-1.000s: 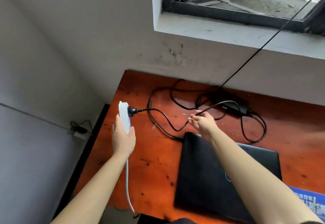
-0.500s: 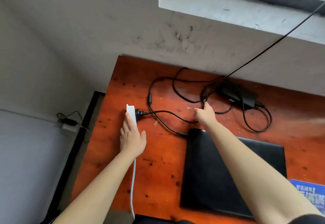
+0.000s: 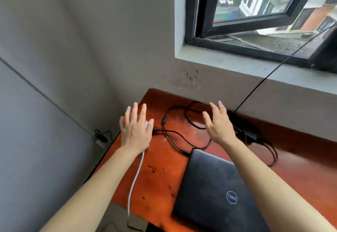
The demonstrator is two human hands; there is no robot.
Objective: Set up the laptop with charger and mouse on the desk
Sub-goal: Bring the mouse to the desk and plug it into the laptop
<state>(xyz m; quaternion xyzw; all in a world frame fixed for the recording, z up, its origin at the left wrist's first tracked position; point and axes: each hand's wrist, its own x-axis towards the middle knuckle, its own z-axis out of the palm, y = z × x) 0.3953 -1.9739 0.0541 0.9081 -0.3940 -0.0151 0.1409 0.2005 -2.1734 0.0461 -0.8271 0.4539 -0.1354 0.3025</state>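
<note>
Black cable (image 3: 164, 121) now loose; both hands (image 3: 135, 133) (image 3: 219, 126) splayed.

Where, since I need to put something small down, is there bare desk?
Bare desk lies between the white cable and the laptop, and again right of the laptop past the black charger cable. Behind the laptop is crowded: that cable loops there, between the left hand and right hand.
</note>
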